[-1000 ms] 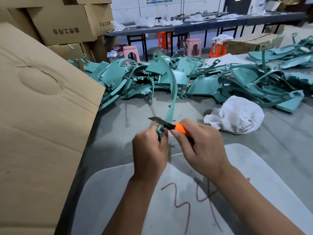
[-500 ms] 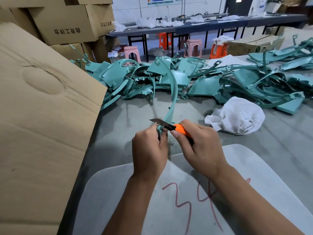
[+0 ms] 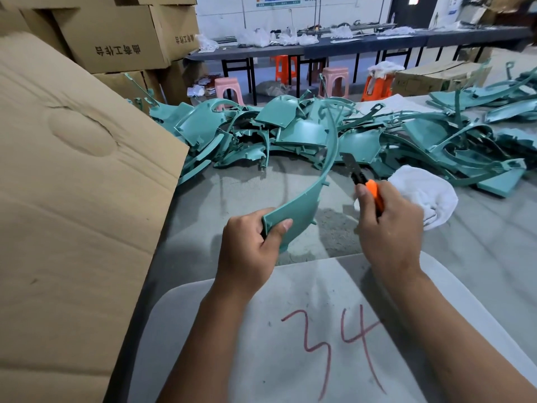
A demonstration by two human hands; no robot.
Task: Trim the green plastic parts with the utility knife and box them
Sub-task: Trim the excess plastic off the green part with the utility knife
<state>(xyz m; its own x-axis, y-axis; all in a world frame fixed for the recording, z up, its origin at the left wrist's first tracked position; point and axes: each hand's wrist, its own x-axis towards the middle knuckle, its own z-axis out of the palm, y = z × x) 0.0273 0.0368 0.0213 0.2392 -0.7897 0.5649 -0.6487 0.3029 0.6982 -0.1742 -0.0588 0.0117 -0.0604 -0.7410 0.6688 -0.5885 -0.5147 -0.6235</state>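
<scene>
Currently I log: left hand (image 3: 250, 251) pinching the curved green part (image 3: 308, 196) by its wide end, raised off the table (image 3: 232, 193), presumably exposing the edge; right hand (image 3: 389, 228) wrapped round the utility knife (image 3: 364, 181), blade apart from it.

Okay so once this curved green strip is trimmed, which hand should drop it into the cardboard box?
Left, probably. The left hand already grips the curved green strip by its wide end, and the cardboard box stands on that side. The right hand is busy holding the utility knife.
</scene>
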